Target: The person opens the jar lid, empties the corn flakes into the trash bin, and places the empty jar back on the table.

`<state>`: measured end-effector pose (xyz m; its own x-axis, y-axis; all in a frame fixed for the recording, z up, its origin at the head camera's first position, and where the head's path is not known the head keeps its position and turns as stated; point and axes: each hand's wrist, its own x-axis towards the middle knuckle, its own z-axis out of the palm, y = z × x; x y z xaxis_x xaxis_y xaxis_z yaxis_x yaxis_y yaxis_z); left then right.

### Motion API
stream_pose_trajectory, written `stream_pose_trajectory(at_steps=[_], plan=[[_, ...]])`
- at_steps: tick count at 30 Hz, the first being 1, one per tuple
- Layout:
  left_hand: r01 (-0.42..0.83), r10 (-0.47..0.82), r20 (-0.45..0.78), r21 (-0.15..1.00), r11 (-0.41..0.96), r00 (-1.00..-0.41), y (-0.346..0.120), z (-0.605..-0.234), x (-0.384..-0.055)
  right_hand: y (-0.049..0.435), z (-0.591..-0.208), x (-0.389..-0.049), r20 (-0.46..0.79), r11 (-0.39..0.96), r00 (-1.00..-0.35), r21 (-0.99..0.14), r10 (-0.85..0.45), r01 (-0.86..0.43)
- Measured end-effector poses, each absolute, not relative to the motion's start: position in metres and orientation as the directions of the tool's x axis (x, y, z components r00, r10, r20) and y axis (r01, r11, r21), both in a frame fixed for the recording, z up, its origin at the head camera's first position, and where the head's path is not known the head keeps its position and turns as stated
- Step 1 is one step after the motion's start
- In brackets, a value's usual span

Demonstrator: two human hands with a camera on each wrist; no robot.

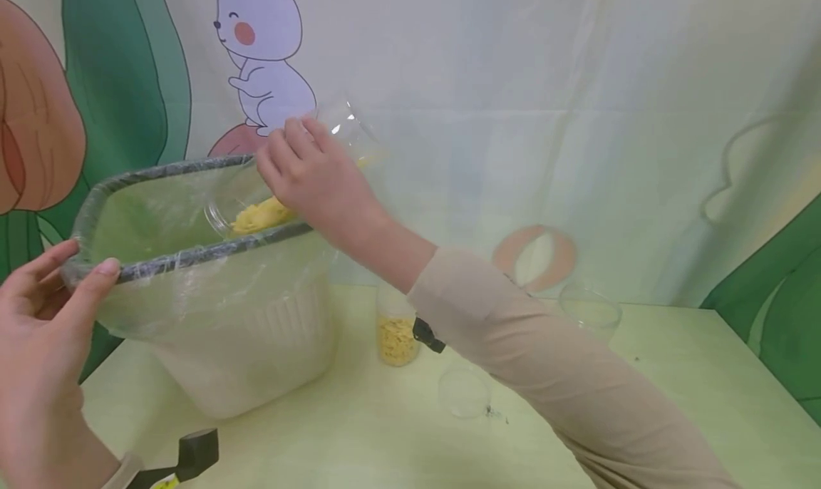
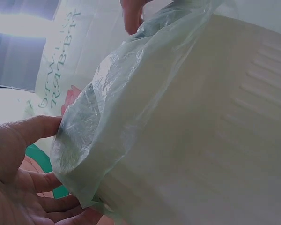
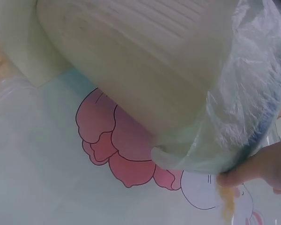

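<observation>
A pale waste bin (image 1: 256,353) stands tilted on the table, lined with a clear plastic bag (image 2: 126,93) folded over its dark rim. My left hand (image 1: 48,332) grips the rim at its left end, thumb on the near side. Above the bin's right end, my right hand (image 1: 317,179) holds a clear jar (image 1: 349,122), tipped with its mouth low and to the left. Yellow flakes (image 1: 259,217) have slid towards that mouth, inside the jar. In the right wrist view, the right thumb is close to the bag-covered rim. The bin's bottom inside is hidden.
Behind the right forearm stands a second clear jar (image 1: 396,343) of yellow flakes. A small round clear lid (image 1: 465,395) lies near dark specks (image 1: 490,410). Farther right is a clear container (image 1: 590,311), partly behind the sleeve. A printed cloth (image 1: 449,118) hangs behind the table.
</observation>
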<state>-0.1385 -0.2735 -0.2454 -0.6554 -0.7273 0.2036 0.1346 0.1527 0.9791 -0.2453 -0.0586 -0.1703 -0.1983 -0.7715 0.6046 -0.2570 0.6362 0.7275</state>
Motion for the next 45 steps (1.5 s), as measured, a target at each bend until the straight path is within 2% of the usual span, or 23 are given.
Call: stream_pose_trajectory(at_steps=[4, 7, 14, 22, 25, 32, 35, 41, 45], plan=[[0.132, -0.727, 0.188, 0.982, 0.134, -0.661, -0.272, -0.244, -0.138, -0.06, -0.171, -0.243, 0.529, 0.568, -0.213, 0.792, -0.822, -0.224], [0.118, -0.726, 0.185, 0.983, 0.142, -0.663, -0.271, -0.243, -0.137, -0.06, -0.173, -0.243, 0.488, 0.523, -0.202, 0.828, -0.85, -0.202], [0.087, -0.727, 0.187, 0.981, 0.173, -0.66, -0.268, -0.242, -0.135, -0.061, -0.178, -0.245, 0.46, 0.464, -0.064, 0.87, -0.886, -0.166], [0.033, -0.726, 0.19, 0.974, 0.224, -0.661, -0.267, -0.243, -0.134, -0.06, -0.18, -0.249, 0.496, 0.487, 0.002, 0.852, -0.868, -0.191], [0.014, -0.73, 0.175, 0.975, 0.221, -0.661, -0.267, -0.242, -0.134, -0.058, -0.178, -0.25, 0.521, 0.509, -0.001, 0.833, -0.853, -0.217], [0.018, -0.722, 0.18, 0.974, 0.226, -0.668, -0.268, -0.242, -0.133, -0.05, -0.167, -0.251, 0.544, 0.545, -0.078, 0.805, -0.836, -0.234], [0.032, -0.722, 0.183, 0.975, 0.218, -0.667, -0.268, -0.242, -0.133, -0.046, -0.161, -0.251, 0.575, 0.575, -0.071, 0.788, -0.815, -0.22], [0.094, -0.718, 0.184, 0.982, 0.164, -0.671, -0.272, -0.242, -0.134, -0.042, -0.15, -0.251, 0.709, 0.703, -0.017, 0.695, -0.705, -0.151], [0.1, -0.72, 0.18, 0.983, 0.152, -0.671, -0.273, -0.242, -0.134, -0.039, -0.152, -0.251, 0.626, 0.619, -0.022, 0.765, -0.78, -0.178]])
